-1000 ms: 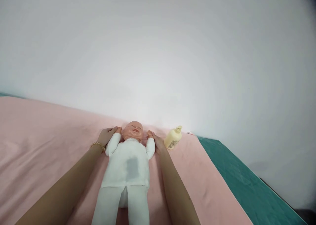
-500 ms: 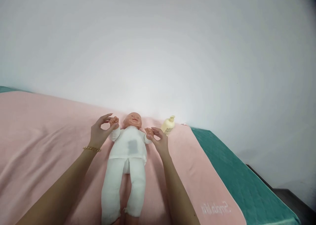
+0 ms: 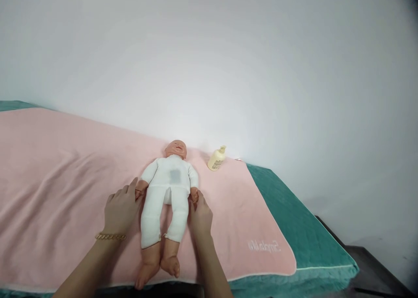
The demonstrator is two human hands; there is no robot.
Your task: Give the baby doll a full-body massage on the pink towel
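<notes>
A baby doll (image 3: 173, 176) with a white cloth body lies on its back, its head toward the wall and its bare feet toward me. My left hand (image 3: 121, 208), a gold bracelet at its wrist, is closed on the doll's hand at the left of the view. On the other side, my right hand (image 3: 201, 215) pinches the doll's other hand. Both doll arms lie straight down beside its body. A pale yellow pump bottle (image 3: 217, 158) stands to the right of the doll's head, apart from my hands.
Under the doll is a pink blanket (image 3: 241, 211), wrinkled at the left, with lettering near its right corner. It covers a green padded surface (image 3: 294, 219). A white wall (image 3: 209, 71) rises behind. Dark furniture (image 3: 372, 263) shows at the lower right.
Both my hands have brought the doll's hands down from beside its shoulders to its hips. The view has shifted, so the doll's feet and the blanket's near edge now show.
</notes>
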